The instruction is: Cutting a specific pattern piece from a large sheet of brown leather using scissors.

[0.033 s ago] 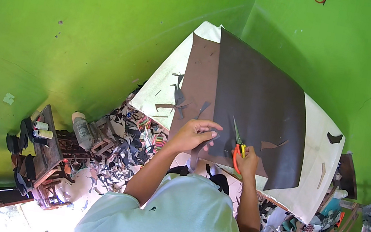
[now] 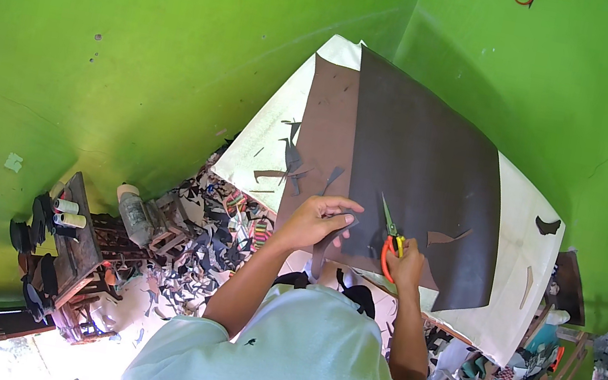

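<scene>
My right hand (image 2: pixel 408 266) grips a pair of scissors (image 2: pixel 394 247) by the orange and yellow handles, their blades pointing away from me over a dark brown leather-like sheet (image 2: pixel 432 156). The blades look nearly closed. To the left, my left hand (image 2: pixel 310 221) pinches a dark strip of material (image 2: pixel 321 252) between thumb and fingers; the strip hangs down toward me. Beneath the dark sheet lies a lighter brown sheet (image 2: pixel 328 121), with several dark offcuts (image 2: pixel 292 157) along its left side. A brown scrap (image 2: pixel 448 237) rests on the dark sheet, right of the scissors.
White covering (image 2: pixel 525 229) shows on the table around the sheets, with a black cutout (image 2: pixel 547 226) on its right. A heap of scraps (image 2: pixel 185 267) covers the floor at left, near a wooden bench (image 2: pixel 77 240) with thread spools (image 2: pixel 71 219). Green walls (image 2: pixel 183 46) meet behind the table.
</scene>
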Demonstrator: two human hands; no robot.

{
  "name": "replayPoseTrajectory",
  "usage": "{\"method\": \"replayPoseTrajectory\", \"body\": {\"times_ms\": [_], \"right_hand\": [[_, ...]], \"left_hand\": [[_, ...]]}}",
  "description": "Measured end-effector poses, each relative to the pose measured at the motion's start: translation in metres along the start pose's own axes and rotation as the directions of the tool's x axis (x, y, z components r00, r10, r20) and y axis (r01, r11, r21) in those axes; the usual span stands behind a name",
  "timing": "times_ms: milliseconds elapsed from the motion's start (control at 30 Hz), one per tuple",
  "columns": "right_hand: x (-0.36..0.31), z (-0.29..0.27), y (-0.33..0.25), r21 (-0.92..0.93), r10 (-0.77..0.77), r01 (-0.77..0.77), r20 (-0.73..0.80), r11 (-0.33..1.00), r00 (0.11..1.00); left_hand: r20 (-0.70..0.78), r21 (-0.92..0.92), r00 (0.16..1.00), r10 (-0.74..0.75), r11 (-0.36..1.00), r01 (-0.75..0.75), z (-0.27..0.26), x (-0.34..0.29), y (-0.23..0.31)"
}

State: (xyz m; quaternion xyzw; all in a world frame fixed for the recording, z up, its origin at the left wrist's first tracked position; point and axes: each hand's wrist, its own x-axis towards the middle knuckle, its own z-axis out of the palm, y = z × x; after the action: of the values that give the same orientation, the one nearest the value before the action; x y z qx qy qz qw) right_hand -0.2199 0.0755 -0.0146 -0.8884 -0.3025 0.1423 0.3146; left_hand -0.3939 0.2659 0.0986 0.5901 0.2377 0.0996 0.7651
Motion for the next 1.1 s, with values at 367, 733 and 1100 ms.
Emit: {"method": "replayPoseTrajectory", "body": {"times_ms": [367,733,1100], "right_hand": [[0.022,0.007,0.015,-0.112,-0.069,0.065,-0.029,0.992,0.997],[-0.014,-0.037,0.015,0.918,0.136,-0.349,0.328,0.187,0.935],[-0.008,-0.095,0.079,0.867,0.335,-0.378,0.268,0.326,0.903]], "left_hand": [[-0.007,-0.124,0.995,-0.095,0.988,0.093,0.007,0.030,-0.029],[-0.109,-0.206,0.990,-0.084,0.977,0.060,0.082,0.083,-0.046],[-0.159,-0.047,0.983,-0.092,0.995,0.085,0.155,0.132,-0.088]]}}
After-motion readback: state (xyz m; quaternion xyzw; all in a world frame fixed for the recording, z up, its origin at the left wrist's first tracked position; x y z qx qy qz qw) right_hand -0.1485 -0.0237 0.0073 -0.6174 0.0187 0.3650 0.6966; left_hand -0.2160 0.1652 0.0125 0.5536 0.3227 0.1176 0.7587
